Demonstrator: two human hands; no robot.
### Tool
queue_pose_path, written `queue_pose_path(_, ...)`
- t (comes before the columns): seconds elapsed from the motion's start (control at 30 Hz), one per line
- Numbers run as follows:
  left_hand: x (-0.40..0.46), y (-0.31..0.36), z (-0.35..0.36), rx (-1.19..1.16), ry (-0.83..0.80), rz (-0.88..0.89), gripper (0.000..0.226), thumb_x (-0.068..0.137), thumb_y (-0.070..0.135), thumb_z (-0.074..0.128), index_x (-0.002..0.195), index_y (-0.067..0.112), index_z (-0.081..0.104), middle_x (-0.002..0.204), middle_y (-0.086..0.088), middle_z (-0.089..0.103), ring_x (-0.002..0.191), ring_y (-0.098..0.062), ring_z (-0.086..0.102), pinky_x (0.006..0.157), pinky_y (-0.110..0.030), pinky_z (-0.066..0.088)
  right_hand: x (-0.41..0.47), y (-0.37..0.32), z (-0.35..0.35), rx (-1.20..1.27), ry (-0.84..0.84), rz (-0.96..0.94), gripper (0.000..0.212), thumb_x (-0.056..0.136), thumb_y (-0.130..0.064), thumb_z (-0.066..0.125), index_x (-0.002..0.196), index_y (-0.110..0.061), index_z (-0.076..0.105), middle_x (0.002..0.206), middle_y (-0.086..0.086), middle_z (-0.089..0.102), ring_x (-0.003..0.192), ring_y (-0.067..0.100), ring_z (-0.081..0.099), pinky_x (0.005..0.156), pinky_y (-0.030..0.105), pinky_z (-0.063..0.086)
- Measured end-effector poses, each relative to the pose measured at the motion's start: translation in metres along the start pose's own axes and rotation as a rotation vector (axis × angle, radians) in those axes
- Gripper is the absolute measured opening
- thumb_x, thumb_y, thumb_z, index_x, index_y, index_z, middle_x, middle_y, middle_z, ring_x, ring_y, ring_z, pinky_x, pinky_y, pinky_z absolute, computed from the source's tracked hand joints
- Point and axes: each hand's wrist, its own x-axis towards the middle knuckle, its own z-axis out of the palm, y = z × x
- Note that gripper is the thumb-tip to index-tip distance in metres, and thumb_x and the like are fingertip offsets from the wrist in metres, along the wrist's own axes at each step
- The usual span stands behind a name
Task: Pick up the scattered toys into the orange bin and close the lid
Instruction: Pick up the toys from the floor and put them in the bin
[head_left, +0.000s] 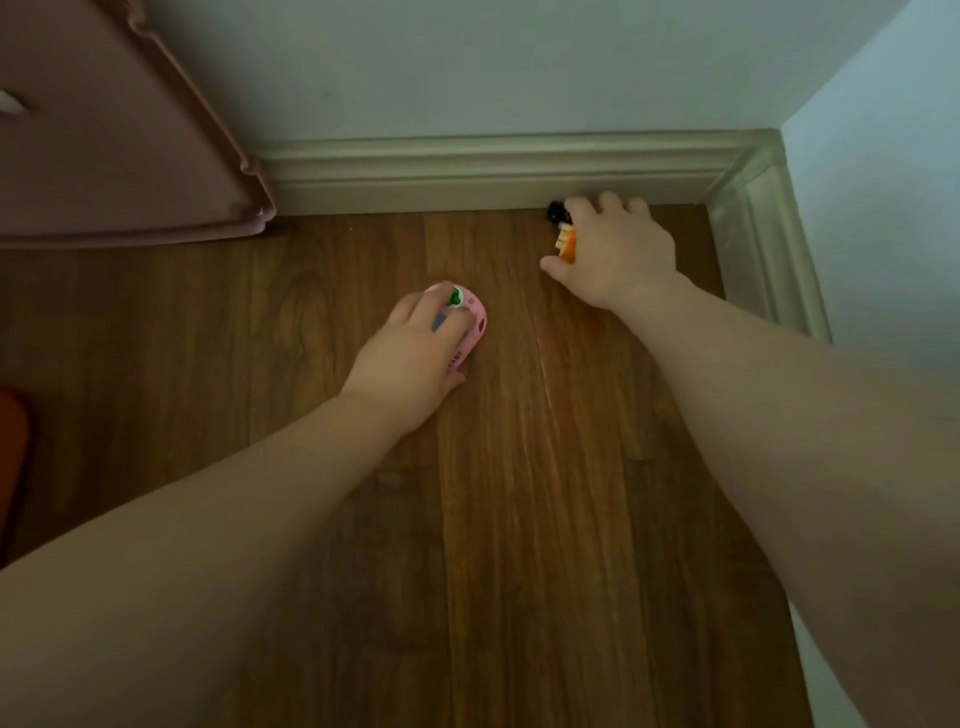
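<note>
Collection step, both hands engaged. The left hand (415, 358), near centre, has its fingers curled over a pink handheld game toy (464, 325) lying on the wooden floor (545, 519). At 1 o'clock, beside the baseboard (493, 171), the right hand (613, 249) clamps its fingers on an orange-and-black toy (563, 236). An orange object (13, 457), possibly the bin, shows at the 9 o'clock edge. The next move likely calls for lifting both toys and carrying them there. Legible writing: "GAME" on the pink toy.

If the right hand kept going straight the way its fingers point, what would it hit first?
The right hand, gripping an orange toy, points at the corner; a small black object sits by its fingertips, then comes the baseboard. Depth is unclear.
</note>
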Motion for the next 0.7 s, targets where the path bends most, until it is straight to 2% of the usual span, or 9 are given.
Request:
queue_pose_path(0.07,0.001,0.0,-0.002,0.028,-0.034,0.002,0.061,0.09,0.03,0.058,0.144,0.021,0.029,0.157,-0.004,0.009,0.143,-0.025,0.012,0.108,-0.039,0.034,0.004,-0.001,0.0,0.016,-0.036,-0.042,0.059,0.09,-0.042,0.052,0.141,-0.021,0.031,0.137,0.016,0.039,0.118,0.038,0.045,0.082,0.042,0.043)
queue_pose_path(0.17,0.001,0.003,-0.001,0.055,-0.048,-0.007,0.059,0.09,0.029,0.058,0.142,0.021,0.031,0.156,-0.006,0.009,0.142,-0.027,0.012,0.109,-0.039,0.032,0.005,-0.01,-0.002,-0.109,-0.061,-0.111,0.05,0.091,-0.038,0.048,0.137,-0.023,0.033,0.131,0.018,0.041,0.109,0.038,0.049,0.072,0.039,0.04)
queue_pose_path(0.4,0.005,0.001,-0.004,0.036,-0.073,-0.012,0.059,0.088,0.025,0.062,0.14,0.021,0.034,0.155,-0.006,0.008,0.142,-0.028,0.01,0.11,-0.041,0.031,-0.036,-0.041,0.02,-0.234,-0.014,-0.177,0.035,0.095,-0.024,0.04,0.129,-0.017,0.039,0.122,0.019,0.047,0.106,0.035,0.051,0.067,0.037,0.036)
queue_pose_path(0.5,-0.001,0.001,-0.003,0.015,-0.071,-0.03,0.06,0.087,0.022,0.063,0.14,0.022,0.035,0.157,-0.005,0.003,0.142,-0.028,0.009,0.112,-0.042,0.027,-0.067,-0.043,0.029,-0.209,-0.05,-0.182,0.034,0.095,-0.027,0.04,0.128,-0.017,0.04,0.12,0.016,0.048,0.105,0.033,0.052,0.065,0.036,0.037)
queue_pose_path(0.6,-0.017,0.005,0.004,-0.034,-0.013,-0.108,0.062,0.086,0.02,0.064,0.14,0.025,0.034,0.157,-0.007,-0.005,0.143,-0.032,0.007,0.111,-0.043,0.03,-0.097,-0.047,0.039,-0.146,-0.111,-0.197,0.034,0.094,-0.03,0.04,0.126,-0.017,0.042,0.118,0.015,0.049,0.103,0.032,0.053,0.064,0.036,0.037)
queue_pose_path(0.7,-0.037,0.005,0.01,-0.204,0.013,-0.248,0.082,0.083,0.019,0.067,0.147,0.027,0.017,0.156,-0.008,0.004,0.141,-0.031,0.017,0.108,-0.041,0.034,-0.114,-0.049,0.042,-0.013,-0.066,-0.186,0.03,0.093,-0.033,0.04,0.118,-0.017,0.046,0.11,0.012,0.053,0.096,0.031,0.057,0.062,0.033,0.038)
